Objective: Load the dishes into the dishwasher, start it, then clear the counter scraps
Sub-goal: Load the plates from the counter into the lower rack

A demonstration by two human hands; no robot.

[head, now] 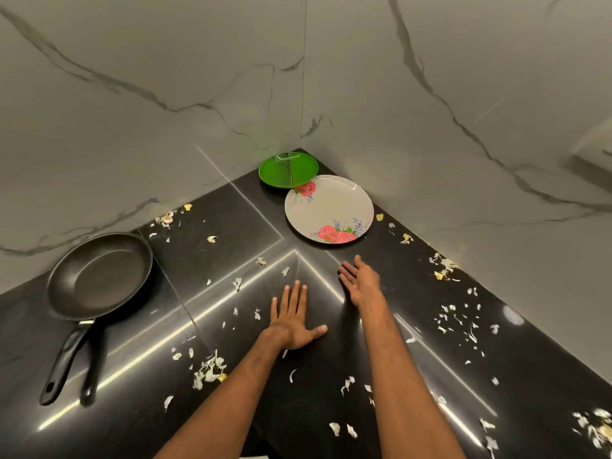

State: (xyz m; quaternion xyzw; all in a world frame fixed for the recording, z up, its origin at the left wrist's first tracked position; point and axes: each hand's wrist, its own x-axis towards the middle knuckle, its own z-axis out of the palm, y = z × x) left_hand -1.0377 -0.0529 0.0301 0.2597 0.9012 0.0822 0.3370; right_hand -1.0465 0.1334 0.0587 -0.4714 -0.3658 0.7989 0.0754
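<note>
A white plate with pink roses [329,208] lies in the back corner of the black counter [212,226]. Behind it a green plate [288,169] rests with its near edge over the white plate's rim. A black frying pan [99,274] sits at the left, handle toward me. My left hand [293,318] lies flat on the counter, palm down, fingers straight. My right hand [361,281] hovers open, palm turned inward, a short way in front of the white plate. Neither hand holds anything. Pale vegetable scraps [210,371] are scattered over the counter.
Marble walls [165,94] close the corner on the left and right. More scraps [460,321] lie along the right side, with a heap at the lower right edge [596,425]. Bare counter lies between the pan and my hands.
</note>
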